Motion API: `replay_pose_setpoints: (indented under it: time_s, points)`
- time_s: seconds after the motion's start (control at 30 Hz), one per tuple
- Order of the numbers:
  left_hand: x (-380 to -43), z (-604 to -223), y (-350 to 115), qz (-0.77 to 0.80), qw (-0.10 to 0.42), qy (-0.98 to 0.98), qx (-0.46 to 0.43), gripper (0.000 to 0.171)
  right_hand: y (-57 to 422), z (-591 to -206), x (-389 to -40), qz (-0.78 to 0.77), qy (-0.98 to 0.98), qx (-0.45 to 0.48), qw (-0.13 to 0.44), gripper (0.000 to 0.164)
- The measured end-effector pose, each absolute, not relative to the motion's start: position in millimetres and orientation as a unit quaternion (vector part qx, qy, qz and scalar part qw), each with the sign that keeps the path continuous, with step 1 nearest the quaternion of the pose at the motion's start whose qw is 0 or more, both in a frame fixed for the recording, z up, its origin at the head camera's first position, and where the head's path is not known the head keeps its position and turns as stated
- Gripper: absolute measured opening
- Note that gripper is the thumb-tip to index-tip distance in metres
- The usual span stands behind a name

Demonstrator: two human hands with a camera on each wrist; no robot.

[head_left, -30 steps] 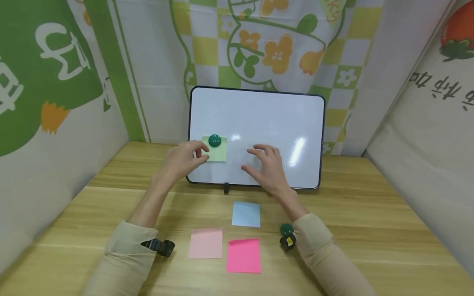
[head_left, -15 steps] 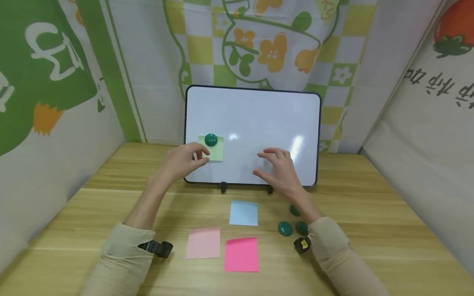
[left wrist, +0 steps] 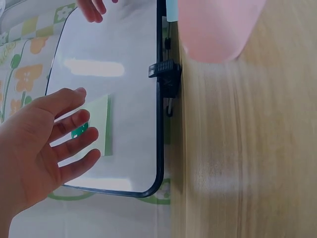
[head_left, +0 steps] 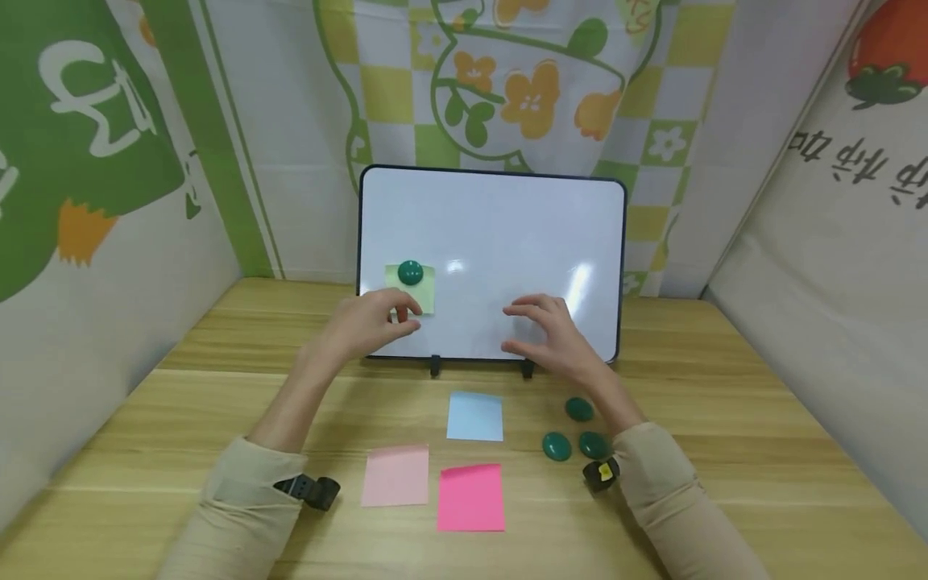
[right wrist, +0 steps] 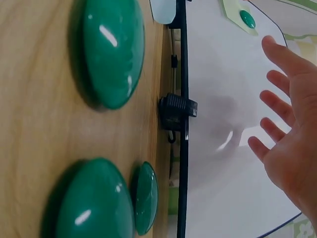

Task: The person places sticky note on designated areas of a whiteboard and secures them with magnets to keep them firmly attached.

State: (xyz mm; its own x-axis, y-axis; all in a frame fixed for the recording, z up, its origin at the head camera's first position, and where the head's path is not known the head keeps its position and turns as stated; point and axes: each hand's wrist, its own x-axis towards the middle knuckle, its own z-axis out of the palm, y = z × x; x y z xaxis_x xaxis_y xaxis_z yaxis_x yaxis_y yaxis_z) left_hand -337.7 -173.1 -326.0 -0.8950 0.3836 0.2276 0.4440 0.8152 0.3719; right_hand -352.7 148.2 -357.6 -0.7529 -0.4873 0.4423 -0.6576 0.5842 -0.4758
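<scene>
A whiteboard (head_left: 493, 234) with a black frame stands upright on a small black stand. Near its lower left, a round green magnet (head_left: 410, 272) sits over the top of a pale green sticky note (head_left: 424, 292). My left hand (head_left: 370, 324) hovers in front of that note, fingers loosely bent and holding nothing; the left wrist view shows the fingers (left wrist: 74, 146) apart from each other. My right hand (head_left: 551, 334) is before the board's lower right, thumb and fingers spread with nothing between them. In the right wrist view its palm (right wrist: 297, 134) faces the board.
On the wooden table (head_left: 217, 403) lie a blue sticky note (head_left: 474, 416), a light pink one (head_left: 395, 476) and a bright pink one (head_left: 471, 499). Three green magnets (head_left: 557, 446) lie beside my right forearm. Printed cloth (head_left: 536, 97) hangs behind the board.
My right hand has moved right, away from the middle of the board, uncovering the green magnets on the table. The left hand has come slightly lower, and the head view has shifted a little.
</scene>
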Motion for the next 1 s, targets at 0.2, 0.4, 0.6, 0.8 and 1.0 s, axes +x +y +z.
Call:
replay_pose_setpoints:
  time_s: [0.2,0.4,0.6,0.8,1.0]
  points:
    - [-336.2,-328.4,-165.5,-0.211,0.061,-0.946,-0.240,0.031,160.9,-357.8,-354.2,0.338,-0.868,0.349,0.101,0.051]
    - [-337.0,-332.1,-163.8,-0.270,0.041,-0.929,-0.251,0.031,176.1,-361.8,-356.0,0.370,-0.855,0.357,0.061,0.050]
    - [-338.7,-337.4,-165.5,-0.328,0.011,-0.907,-0.262,0.032,188.5,-368.9,-357.8,0.401,-0.838,0.367,0.041,0.050]
    - [-338.6,-340.2,-164.0,-0.357,-0.015,-0.888,-0.290,0.037,200.0,-371.6,-357.6,0.453,-0.813,0.365,0.018,0.046]
    - [-341.0,-344.4,-161.6,-0.365,-0.058,-0.874,-0.315,0.042,219.4,-372.8,-359.8,0.479,-0.809,0.340,-0.012,0.034]
